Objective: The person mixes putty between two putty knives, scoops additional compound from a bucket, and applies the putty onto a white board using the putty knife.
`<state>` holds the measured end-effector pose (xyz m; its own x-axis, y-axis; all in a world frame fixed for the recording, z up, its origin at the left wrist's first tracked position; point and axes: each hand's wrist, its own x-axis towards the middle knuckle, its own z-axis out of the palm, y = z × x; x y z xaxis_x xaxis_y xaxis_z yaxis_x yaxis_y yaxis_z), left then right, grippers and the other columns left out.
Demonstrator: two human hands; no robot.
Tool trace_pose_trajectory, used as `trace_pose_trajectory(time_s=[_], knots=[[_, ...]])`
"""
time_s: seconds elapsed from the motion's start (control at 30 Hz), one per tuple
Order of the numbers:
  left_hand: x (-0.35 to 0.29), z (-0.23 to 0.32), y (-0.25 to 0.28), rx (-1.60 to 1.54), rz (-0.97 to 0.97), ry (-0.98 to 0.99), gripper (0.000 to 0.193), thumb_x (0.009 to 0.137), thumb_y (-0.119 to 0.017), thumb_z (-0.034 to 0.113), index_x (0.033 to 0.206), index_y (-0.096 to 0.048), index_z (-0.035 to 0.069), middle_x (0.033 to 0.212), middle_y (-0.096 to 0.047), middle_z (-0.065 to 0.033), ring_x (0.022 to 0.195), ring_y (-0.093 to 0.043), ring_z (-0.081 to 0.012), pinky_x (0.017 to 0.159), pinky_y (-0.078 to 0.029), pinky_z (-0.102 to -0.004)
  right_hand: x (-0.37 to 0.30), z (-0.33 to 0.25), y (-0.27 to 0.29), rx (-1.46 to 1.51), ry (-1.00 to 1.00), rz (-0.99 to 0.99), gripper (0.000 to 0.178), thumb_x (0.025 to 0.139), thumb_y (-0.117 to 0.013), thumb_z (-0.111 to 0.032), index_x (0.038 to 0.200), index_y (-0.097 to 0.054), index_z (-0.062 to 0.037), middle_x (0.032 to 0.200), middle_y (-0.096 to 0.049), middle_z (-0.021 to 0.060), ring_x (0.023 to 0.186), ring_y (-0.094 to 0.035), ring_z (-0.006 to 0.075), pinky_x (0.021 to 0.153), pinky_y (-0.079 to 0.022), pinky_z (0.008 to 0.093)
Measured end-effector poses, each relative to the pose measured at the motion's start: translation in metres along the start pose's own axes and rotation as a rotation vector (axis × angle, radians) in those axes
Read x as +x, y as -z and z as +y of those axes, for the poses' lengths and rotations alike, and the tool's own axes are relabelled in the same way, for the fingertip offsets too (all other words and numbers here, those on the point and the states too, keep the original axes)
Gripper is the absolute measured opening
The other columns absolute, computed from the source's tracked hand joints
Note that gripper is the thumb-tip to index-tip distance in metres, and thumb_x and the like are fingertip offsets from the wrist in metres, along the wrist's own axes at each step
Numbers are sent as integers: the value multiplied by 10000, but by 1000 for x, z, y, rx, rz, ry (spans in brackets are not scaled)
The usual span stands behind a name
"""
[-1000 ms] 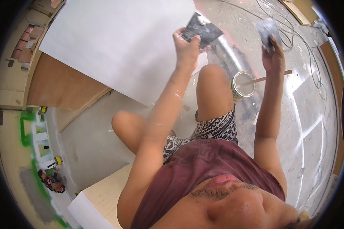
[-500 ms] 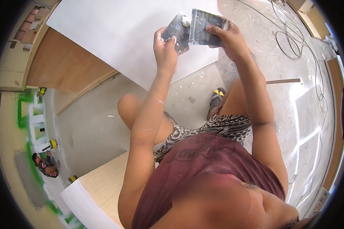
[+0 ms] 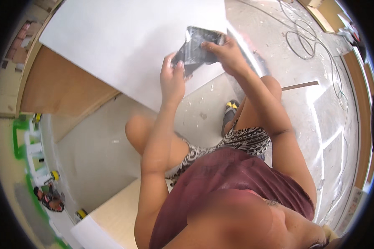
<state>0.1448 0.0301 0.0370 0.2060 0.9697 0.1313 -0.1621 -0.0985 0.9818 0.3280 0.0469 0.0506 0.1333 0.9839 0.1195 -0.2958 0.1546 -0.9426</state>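
My left hand [image 3: 173,81] grips a dark, flat putty spreader [image 3: 190,65] by its lower left edge, thumb on its face. In my right hand [image 3: 227,53] is a second dark, flat spreader [image 3: 195,39], pinched with the thumb on top. The right spreader overlaps the left one, so part of the left blade is hidden. Pale smears show on the blades; motion blurs them, and I cannot tell how much paste they carry. Both hands are held above the near right part of a large white board [image 3: 108,33].
A brown wooden panel [image 3: 66,74] lies under the white board. On the grey floor at right are a looped cable [image 3: 297,35] and a thin wooden strip [image 3: 301,85]. A pale plywood piece [image 3: 116,207] is at lower left. Far left, a person [image 3: 50,199] appears small.
Both hands have come lower in the view. The right spreader has slid over the left one, where the two were side by side. The white lump seen on the left blade no longer shows.
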Motion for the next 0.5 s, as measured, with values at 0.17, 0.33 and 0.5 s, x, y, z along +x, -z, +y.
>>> trace_pose_trajectory(time_s=[0.17,0.33,0.5], knots=[[-8,12,19,-220,143,136,346,975,-443,72,1317,-411,23,1140,-542,-119,934,-621,-219,727,-603,-393,75,-47,31,-12,475,120,356,842,-730,-139,1110,-611,63,975,-676,155,890,-673,211,818,-561,316],[0,15,34,-273,181,183,358,975,-433,74,1328,-393,25,1169,-516,-133,993,-616,-256,723,-607,-432,182,-103,85,-334,521,381,362,846,-592,-37,1205,-612,3,934,-673,69,741,-613,144,638,-495,260],[-4,16,42,-260,205,184,364,976,-429,83,1328,-378,2,1190,-506,-152,1012,-607,-264,713,-604,-430,201,-119,73,-578,555,420,332,850,-633,-114,1166,-660,-16,937,-700,93,772,-632,165,669,-497,286]])
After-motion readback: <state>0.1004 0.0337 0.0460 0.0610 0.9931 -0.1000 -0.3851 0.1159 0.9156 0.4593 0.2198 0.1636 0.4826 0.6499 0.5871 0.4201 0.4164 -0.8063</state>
